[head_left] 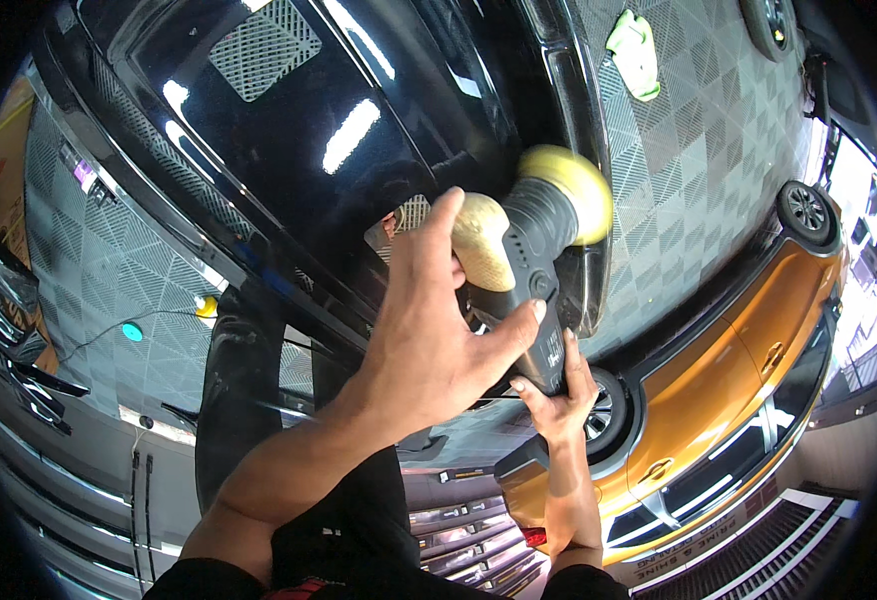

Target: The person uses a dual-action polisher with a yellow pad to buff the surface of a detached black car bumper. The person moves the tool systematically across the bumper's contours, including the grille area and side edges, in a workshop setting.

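A black and grey car polisher (537, 262) with a worn yellowish front cover is held in both my hands. My left hand (414, 335) holds its front part, with the thumb along the body and the index finger raised beside the cover; the other fingers are partly hidden. My right hand (562, 402) is closed round the rear end of the polisher. The round yellow foam pad (587, 195), slightly blurred, stands on edge near the trim of a glossy black car (289, 120). Whether the pad touches the car I cannot tell.
A pale green cloth (636, 55) lies on the grey tiled floor (694, 130). An orange car (704, 370) stands at the right. On the left floor are a purple-labelled bottle (81, 172), a yellow object (206, 306), a teal disc (133, 331) and a thin cord.
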Available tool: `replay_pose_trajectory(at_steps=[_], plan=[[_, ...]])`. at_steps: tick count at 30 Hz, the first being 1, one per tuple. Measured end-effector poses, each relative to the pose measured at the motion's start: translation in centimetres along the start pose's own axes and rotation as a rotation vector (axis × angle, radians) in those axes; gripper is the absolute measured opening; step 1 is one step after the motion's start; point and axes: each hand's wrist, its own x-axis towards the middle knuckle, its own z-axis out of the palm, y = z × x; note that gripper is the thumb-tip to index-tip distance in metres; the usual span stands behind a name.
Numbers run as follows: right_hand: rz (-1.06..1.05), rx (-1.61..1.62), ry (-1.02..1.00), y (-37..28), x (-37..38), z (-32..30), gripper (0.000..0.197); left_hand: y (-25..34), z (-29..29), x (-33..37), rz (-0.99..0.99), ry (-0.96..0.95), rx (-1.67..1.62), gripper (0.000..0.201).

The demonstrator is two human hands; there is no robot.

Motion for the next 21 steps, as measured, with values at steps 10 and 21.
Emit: replay_pose_trajectory(at_steps=[10, 21], plan=[[-0.047, 0.016, 0.048, -3.3, 3.1, 0.5, 0.108, 0.9, -2.5, 2.1, -0.035, 0.061, -0.075, 0.101], [-0.075, -0.032, 0.053, -4.8, 5.5, -0.5, 0.105, 1.8, -3.3, 3.6, -0.105, 0.096, -0.200, 0.098]])
